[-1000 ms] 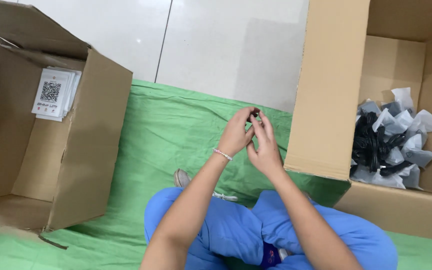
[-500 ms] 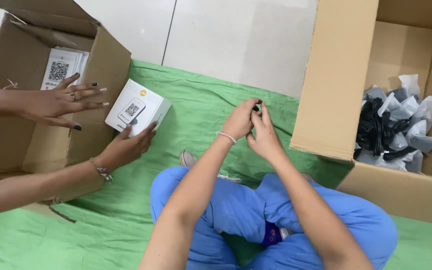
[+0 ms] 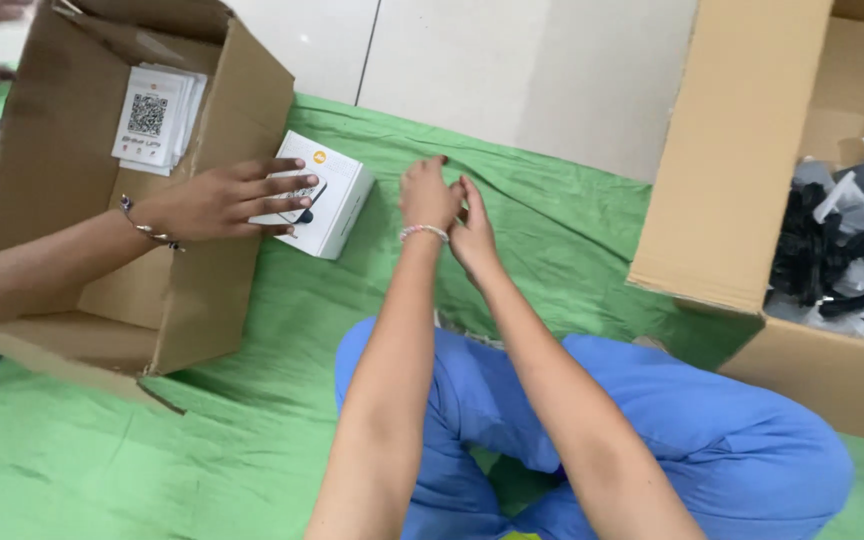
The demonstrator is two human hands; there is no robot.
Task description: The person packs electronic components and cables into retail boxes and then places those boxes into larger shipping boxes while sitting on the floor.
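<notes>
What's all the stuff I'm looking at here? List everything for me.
open cardboard box: 1, brown, far left, lying on its side
printed leaflets: a small stack, white, inside the left box
small carton: 1, white, on the cloth beside the left box
co-worker's hand: 1, with a bracelet, resting on the small carton
large cardboard box: 1, tan, right side, open
bagged items: a pile, black in clear bags, inside the right box
cloth: 1, green, spread over the floor
floor tiles: pale grey, top
trousers: blue, on the person's crossed legs
left hand: with bracelet, pressed against the right
right hand: any contents hidden
</notes>
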